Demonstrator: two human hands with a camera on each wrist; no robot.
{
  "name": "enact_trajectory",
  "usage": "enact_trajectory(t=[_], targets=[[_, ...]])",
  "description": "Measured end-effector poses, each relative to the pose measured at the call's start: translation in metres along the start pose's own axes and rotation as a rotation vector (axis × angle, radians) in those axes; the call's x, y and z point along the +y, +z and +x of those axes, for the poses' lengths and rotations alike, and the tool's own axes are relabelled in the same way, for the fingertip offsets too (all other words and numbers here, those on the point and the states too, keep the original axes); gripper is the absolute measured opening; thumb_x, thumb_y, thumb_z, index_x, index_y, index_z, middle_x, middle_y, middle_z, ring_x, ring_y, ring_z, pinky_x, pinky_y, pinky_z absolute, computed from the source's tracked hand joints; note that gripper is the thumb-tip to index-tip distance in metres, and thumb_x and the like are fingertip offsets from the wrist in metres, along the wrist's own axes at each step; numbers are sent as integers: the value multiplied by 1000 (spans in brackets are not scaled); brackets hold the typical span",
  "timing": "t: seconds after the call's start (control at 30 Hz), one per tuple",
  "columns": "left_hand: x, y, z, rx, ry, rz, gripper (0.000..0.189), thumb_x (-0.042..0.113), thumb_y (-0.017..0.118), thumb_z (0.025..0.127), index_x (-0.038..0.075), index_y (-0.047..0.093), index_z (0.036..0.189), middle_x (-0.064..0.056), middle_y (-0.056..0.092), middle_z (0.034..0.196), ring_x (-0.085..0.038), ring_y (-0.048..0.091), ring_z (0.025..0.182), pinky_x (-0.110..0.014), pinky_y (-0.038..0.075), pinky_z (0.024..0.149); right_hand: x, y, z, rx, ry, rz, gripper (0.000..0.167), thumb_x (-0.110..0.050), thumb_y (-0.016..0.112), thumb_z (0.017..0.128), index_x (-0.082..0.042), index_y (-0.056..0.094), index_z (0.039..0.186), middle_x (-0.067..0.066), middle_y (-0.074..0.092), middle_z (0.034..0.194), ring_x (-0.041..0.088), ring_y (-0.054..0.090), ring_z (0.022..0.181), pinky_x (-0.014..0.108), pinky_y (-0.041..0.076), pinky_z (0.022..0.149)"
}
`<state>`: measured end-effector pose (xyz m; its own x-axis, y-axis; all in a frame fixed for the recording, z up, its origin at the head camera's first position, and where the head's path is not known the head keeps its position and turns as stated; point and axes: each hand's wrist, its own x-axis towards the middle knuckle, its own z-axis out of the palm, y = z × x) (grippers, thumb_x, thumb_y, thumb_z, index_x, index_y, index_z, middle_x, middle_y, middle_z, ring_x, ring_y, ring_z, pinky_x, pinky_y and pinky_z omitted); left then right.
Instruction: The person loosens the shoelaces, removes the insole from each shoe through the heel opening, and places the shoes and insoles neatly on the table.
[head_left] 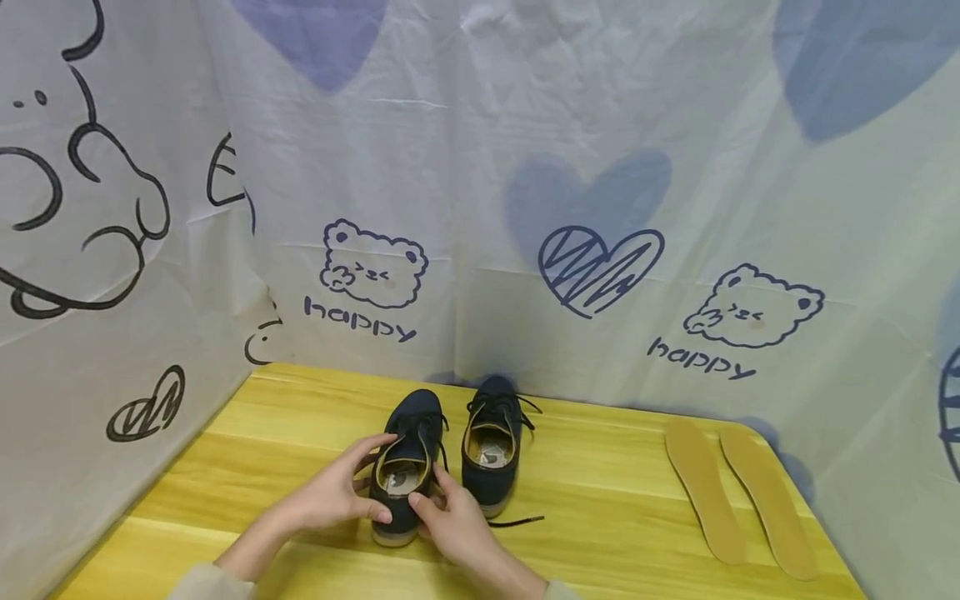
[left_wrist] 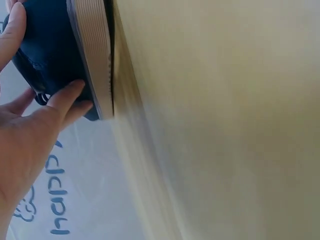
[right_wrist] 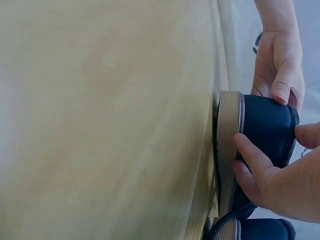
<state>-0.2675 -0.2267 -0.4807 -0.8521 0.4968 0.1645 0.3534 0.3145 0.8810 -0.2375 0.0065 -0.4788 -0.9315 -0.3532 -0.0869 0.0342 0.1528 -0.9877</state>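
A dark navy lace-up shoe (head_left: 417,407) stands on the yellow wood-grain table, toe pointing away, with a pale sole visible from the side in both wrist views. My left hand (head_left: 330,493) grips its left side, thumb near the heel and fingers along the upper. From the right, my right hand (head_left: 459,523) holds the same shoe, its thumb at the heel collar and its fingers against the side and sole edge in the right wrist view. A light insole with a dark mark shows inside the shoe. Just right of it stands the matching shoe (head_left: 489,482), touched by neither hand.
Two tan insoles (head_left: 705,492) lie side by side at the table's right. A dark lace end (head_left: 517,522) trails on the table (head_left: 600,500) behind the second shoe's heel. White printed cloth (head_left: 480,317) hangs along the back and left edges.
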Motion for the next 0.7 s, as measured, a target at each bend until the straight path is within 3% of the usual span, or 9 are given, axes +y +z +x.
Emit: enact_trajectory(t=[0.3, 0.57, 0.7], targets=[[-12, -15, 23, -5, -30, -17, 100, 11, 89, 81, -5, 28, 159, -36, 21, 163, -62, 22, 145, -62, 40, 109, -2, 6, 24, 128, 33, -58, 74, -28, 65, 104, 3, 29, 161, 21, 66, 130, 24, 73, 102, 40, 61, 82], [-21, -20, 29, 33, -40, -61, 95, 4, 86, 83, -6, 30, 159, -32, 23, 165, -56, 21, 149, -57, 42, 109, -1, 10, 32, 188, -7, -55, 72, -26, 65, 104, 3, 31, 160, 20, 68, 129, 24, 70, 110, 38, 60, 86], [-20, -18, 26, 69, -23, 33, 90, 12, 86, 85, -2, 36, 158, -29, 31, 163, -55, 28, 148, -62, 40, 110, -4, 8, 29, 189, 9, -88, 74, -31, 67, 102, 0, 34, 161, 18, 68, 130, 21, 70, 107, 38, 58, 85]])
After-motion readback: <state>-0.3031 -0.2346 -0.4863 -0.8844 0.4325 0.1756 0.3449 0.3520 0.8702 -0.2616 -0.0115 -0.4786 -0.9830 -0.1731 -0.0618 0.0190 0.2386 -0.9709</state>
